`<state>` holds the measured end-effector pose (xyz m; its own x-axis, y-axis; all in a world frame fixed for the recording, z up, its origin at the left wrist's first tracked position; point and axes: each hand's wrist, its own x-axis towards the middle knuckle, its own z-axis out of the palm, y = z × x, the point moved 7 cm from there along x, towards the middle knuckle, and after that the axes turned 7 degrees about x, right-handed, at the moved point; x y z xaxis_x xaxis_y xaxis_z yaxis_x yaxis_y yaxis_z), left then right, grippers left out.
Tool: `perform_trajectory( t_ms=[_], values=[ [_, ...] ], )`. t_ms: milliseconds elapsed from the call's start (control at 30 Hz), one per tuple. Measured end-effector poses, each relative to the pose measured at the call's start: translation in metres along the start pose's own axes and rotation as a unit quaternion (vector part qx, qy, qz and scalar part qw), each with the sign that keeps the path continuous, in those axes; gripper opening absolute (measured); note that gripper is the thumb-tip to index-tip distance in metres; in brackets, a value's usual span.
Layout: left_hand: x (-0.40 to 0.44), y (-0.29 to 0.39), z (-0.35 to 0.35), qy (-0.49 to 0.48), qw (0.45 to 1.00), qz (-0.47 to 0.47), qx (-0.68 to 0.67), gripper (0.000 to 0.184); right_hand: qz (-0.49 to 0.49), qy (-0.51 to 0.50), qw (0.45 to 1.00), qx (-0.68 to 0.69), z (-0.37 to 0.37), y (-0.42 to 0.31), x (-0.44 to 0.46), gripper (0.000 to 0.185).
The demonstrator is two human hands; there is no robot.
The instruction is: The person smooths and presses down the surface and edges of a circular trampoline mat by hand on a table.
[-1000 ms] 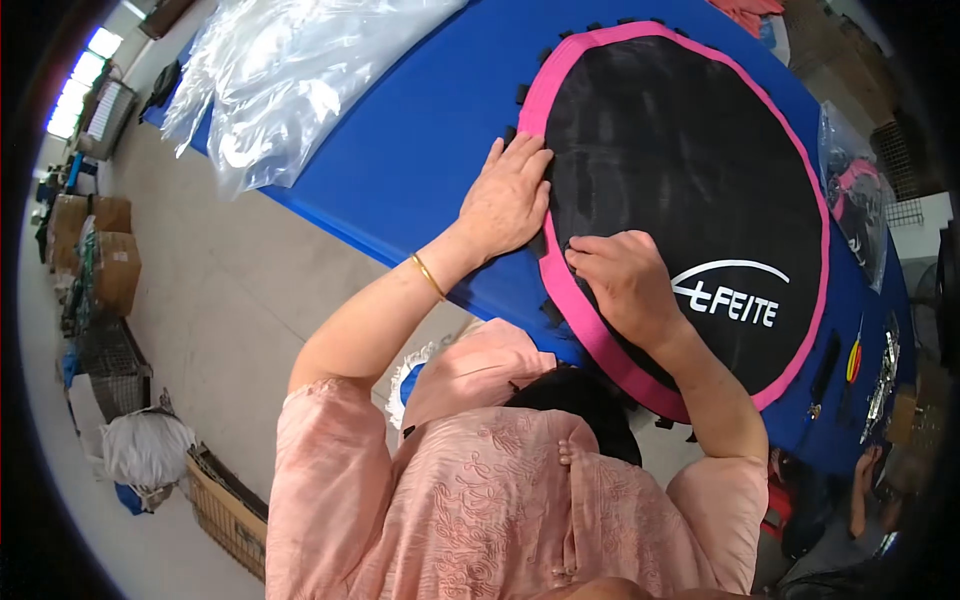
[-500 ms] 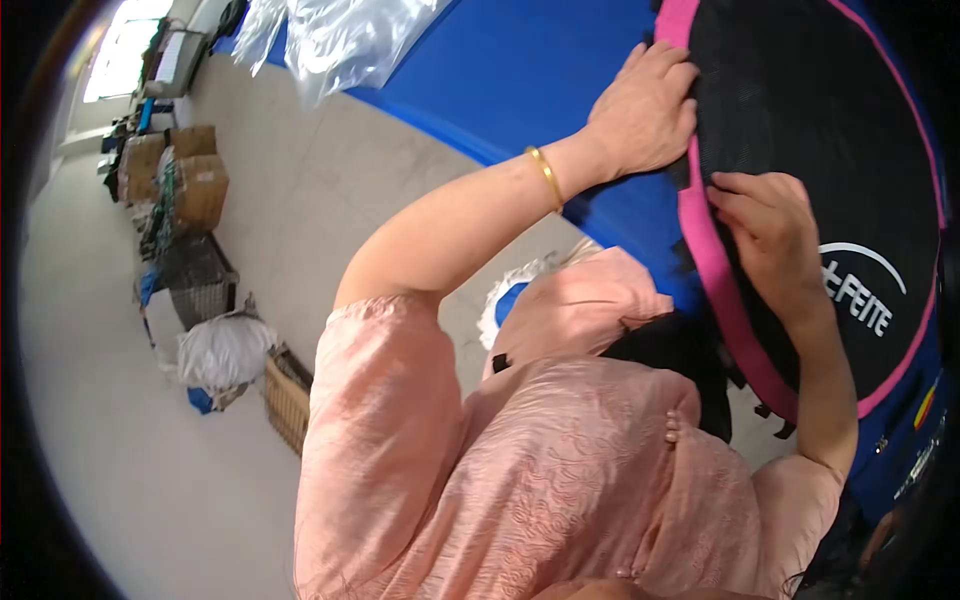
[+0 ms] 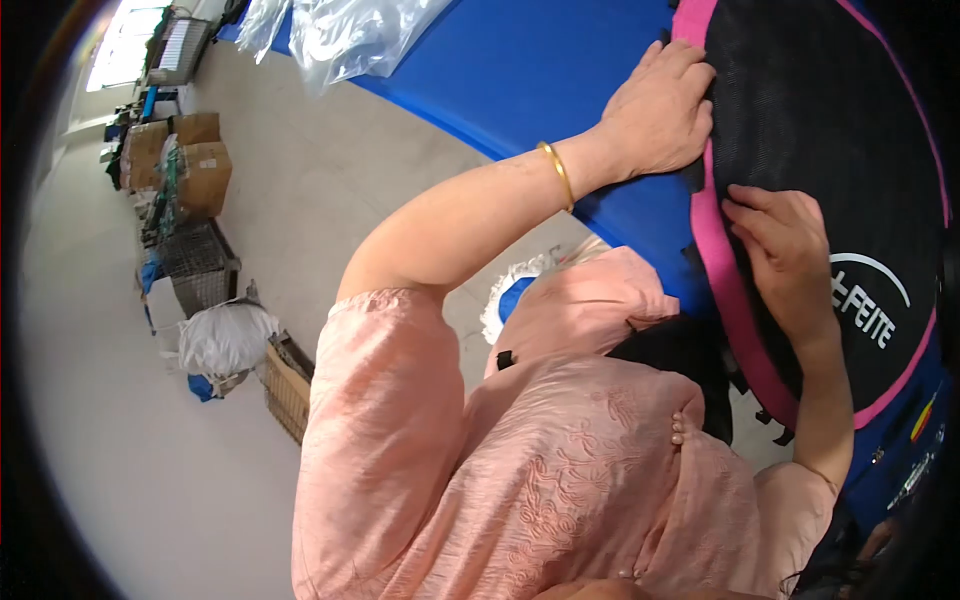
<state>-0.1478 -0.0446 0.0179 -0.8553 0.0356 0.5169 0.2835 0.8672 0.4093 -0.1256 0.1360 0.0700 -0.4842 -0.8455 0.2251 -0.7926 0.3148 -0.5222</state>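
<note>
A large round black mesh mat (image 3: 800, 110) with a pink border (image 3: 718, 245) lies across the right side, much like a trampoline mat. Small black tabs stick out along its edge, and white lettering ending in "FEITE" is printed on it. My left hand (image 3: 660, 110), a gold bangle on its wrist, curls its fingers over the pink border near the top. Lower down, my right hand (image 3: 785, 245) has its bent fingertips pinched at the mat just inside the border. What lies beneath those fingertips is hidden.
Under the mat is a blue table surface (image 3: 480, 85), with clear plastic bags (image 3: 350, 40) at its far left. Cardboard boxes (image 3: 203, 178), a wire crate (image 3: 200, 265), a white sack (image 3: 228, 335) and a wicker basket (image 3: 288, 385) stand along the wall at left.
Both hands and the mat's near edge sit slightly farther right. My right hand is a little lower along the border, its fingertips farther from my left hand. The view has shifted slightly.
</note>
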Motion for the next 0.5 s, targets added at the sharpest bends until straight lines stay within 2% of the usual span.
perform_trajectory(
  t_ms=[267, 500],
  values=[
    [0.004, 0.006, -0.005, -0.017, 1.0, -0.005, -0.017, 0.037, -0.062, 0.042, 0.997, -0.013, 0.001, 0.004, 0.017, 0.016],
    [0.004, 0.01, -0.01, -0.022, 1.0, -0.018, -0.01, 0.039, -0.061, 0.078, 0.995, -0.011, -0.002, 0.005, 0.016, 0.017]
  ],
)
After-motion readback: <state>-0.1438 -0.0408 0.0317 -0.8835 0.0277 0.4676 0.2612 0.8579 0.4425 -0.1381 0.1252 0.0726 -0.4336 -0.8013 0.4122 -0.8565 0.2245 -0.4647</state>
